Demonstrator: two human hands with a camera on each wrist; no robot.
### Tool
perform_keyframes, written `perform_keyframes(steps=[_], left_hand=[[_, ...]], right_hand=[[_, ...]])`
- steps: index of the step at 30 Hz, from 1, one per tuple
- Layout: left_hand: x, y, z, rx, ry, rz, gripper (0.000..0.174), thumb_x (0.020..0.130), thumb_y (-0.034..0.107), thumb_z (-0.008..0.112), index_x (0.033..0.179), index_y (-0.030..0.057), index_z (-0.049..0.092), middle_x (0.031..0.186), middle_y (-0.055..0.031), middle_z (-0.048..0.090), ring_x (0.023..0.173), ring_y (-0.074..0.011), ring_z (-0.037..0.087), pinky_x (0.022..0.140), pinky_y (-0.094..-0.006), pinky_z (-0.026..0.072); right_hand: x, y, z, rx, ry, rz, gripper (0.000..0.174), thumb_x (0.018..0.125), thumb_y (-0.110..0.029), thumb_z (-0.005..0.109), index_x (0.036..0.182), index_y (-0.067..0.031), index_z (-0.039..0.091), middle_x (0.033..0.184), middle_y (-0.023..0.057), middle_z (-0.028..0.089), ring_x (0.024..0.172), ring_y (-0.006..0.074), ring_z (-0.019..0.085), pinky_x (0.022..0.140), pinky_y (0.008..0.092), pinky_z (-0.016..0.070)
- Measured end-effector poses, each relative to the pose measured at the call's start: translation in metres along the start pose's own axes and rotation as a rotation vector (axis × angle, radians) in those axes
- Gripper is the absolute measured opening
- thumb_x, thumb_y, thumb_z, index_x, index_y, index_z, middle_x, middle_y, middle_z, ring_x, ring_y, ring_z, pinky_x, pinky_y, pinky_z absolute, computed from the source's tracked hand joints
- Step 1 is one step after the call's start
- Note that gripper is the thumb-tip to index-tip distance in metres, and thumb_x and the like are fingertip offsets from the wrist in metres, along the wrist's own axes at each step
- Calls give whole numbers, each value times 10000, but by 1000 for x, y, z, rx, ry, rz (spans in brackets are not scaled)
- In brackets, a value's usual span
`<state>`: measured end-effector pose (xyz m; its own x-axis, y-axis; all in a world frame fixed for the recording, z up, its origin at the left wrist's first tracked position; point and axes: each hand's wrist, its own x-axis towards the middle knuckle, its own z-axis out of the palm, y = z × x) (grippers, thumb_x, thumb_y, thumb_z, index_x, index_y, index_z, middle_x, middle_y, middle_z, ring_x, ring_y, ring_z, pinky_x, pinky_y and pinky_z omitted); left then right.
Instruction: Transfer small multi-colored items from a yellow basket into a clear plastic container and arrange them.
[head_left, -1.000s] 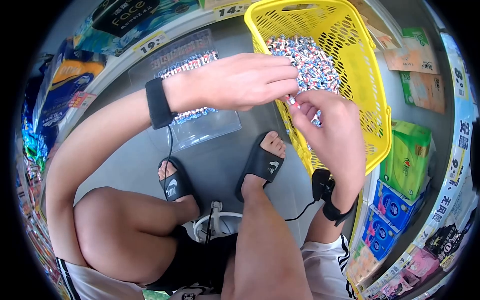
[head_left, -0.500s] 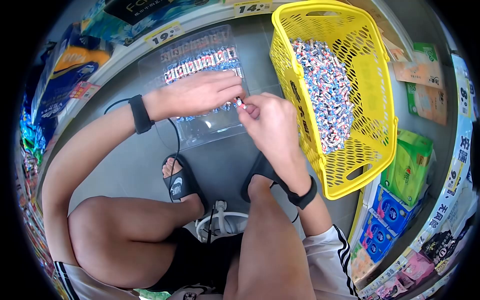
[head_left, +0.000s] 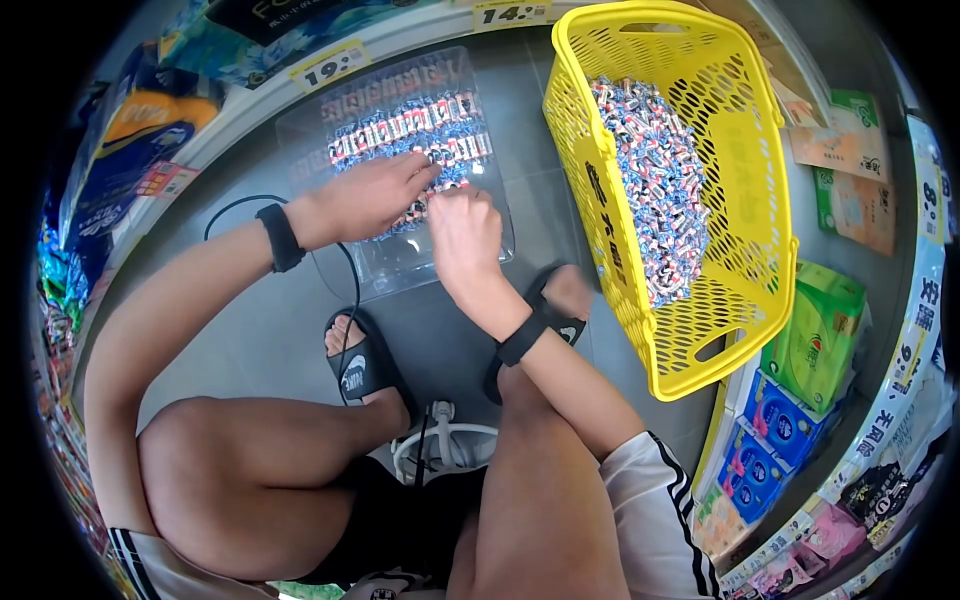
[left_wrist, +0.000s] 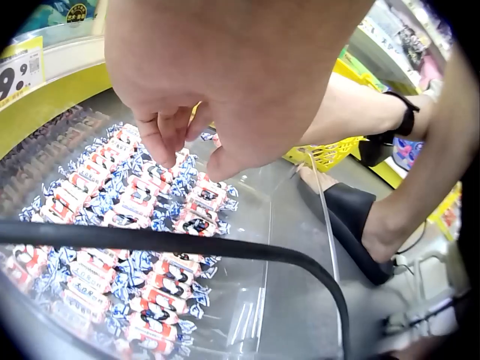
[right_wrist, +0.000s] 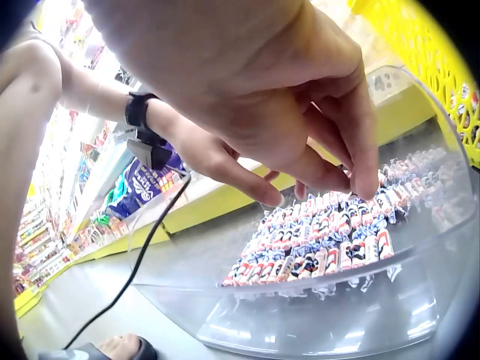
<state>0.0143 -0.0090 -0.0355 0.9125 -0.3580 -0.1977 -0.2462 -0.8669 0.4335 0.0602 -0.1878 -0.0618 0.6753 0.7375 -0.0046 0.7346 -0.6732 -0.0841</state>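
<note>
Left hand [head_left: 372, 197] and right hand [head_left: 466, 236]: fingers half-curled over wrapped candies [head_left: 405, 127], 1 clear box [head_left: 400, 263]; grip, cannot tell. 1 yellow basket [head_left: 602, 225], near.

The basket [head_left: 655, 345] was yellow, the candy wrappers [left_wrist: 139, 196] white, red and blue, and the sleeve [head_left: 650, 490] white with black stripes.

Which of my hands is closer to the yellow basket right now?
Your right hand. It's over the side of the candy rows that faces the yellow basket; your left hand is on its far side, away from the basket.
</note>
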Motion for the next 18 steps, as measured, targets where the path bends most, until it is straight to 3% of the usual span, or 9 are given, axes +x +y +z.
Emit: perform_keyframes(steps=[3,5,9,11,15,18], left_hand=[[-5,5,7,27,-22,-41,638,844,41,716,1429,-88,496,1381,-231,573,1310,-380,580,1062,-432,527],[-5,7,12,-47,-122,-28,749,801,39,749,1480,-98,462,1478,-252,533,1369,-384,547,1111,-421,510],[0,1,29,-20,-146,-1,736,785,32,753,1458,-88,483,1519,-235,513,1370,-373,550,1105,-427,514],[3,-2,30,-1,-176,28,694,789,32,741,1438,-63,514,1551,-202,497,1404,-351,525,1091,-420,523],[8,-1,27,58,-155,68,626,809,45,722,1407,-35,559,1570,-166,488,1430,-318,503,1070,-410,536],[10,4,27,108,-320,4,606,817,63,725,1401,-21,583,1585,-160,474,1459,-299,477,1077,-407,528]], right_hand=[[4,-1,15,-76,-61,-20,53,801,-102,746,750,-92,748,759,115,720,801,262,766,602,330,615],[7,-1,16,-158,-142,76,96,827,-122,741,733,-141,752,739,76,724,757,241,770,555,320,602],[10,8,33,-154,-163,-8,127,845,-129,739,727,-170,757,735,45,730,729,218,771,531,321,596],[11,6,46,-220,-189,-14,162,904,-249,721,772,-165,763,739,35,708,724,175,712,491,327,504],[11,4,51,-271,-168,4,151,901,-252,724,781,-172,768,746,38,713,721,174,706,491,323,497],[9,4,53,-244,-208,-22,156,898,-240,722,867,-105,796,751,34,711,716,171,695,500,315,498]])
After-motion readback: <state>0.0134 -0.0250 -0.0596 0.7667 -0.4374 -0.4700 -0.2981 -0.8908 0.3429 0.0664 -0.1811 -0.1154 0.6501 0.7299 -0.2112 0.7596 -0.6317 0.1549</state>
